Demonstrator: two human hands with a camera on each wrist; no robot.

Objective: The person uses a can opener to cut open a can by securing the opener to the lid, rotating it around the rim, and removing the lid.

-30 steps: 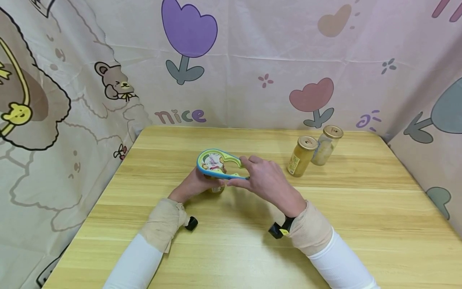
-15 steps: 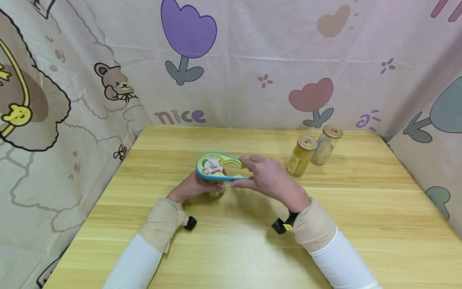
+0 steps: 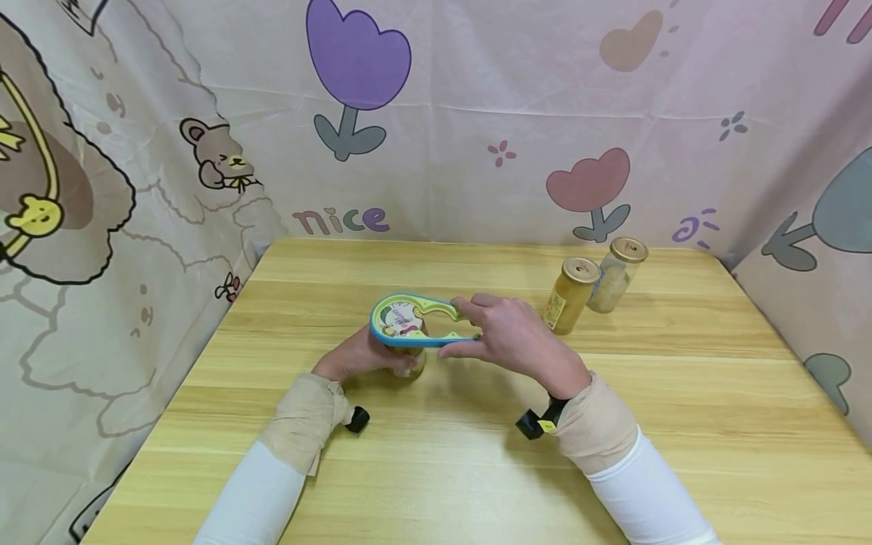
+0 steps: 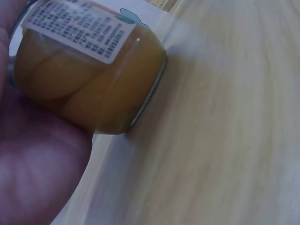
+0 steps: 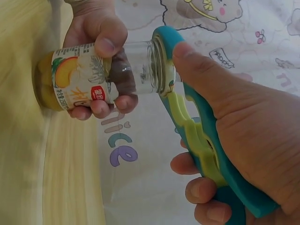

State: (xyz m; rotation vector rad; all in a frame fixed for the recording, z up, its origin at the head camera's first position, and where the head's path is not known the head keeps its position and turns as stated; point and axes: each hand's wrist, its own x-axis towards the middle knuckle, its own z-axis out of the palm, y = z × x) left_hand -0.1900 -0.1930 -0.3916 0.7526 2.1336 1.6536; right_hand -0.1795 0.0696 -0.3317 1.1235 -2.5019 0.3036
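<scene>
My left hand (image 3: 361, 353) grips a glass jar of peaches (image 5: 77, 77) round its labelled body. In the left wrist view, the palm lies against the jar's amber contents (image 4: 89, 89) below a printed label (image 4: 84, 28). A blue jar opener (image 3: 425, 342) with a lime-green, notched lining sits over the jar's top. Its round end surrounds the white printed lid (image 3: 402, 318). My right hand (image 3: 518, 333) holds the opener's handles; in the right wrist view the thumb (image 5: 194, 61) lies along the opener near the lid and the other fingers curl underneath.
Toward the back right of the wooden table (image 3: 463, 469) stand two more gold-lidded jars: a yellow-filled one (image 3: 568, 299) and a paler, see-through one (image 3: 616, 276). A patterned cloth (image 3: 450, 136) hangs behind the table and along its sides.
The opener has tilted and swung slightly, its round end coming nearer to me. My right hand has shifted a little to the right. My left hand stays on the jar; the other jars are unmoved.
</scene>
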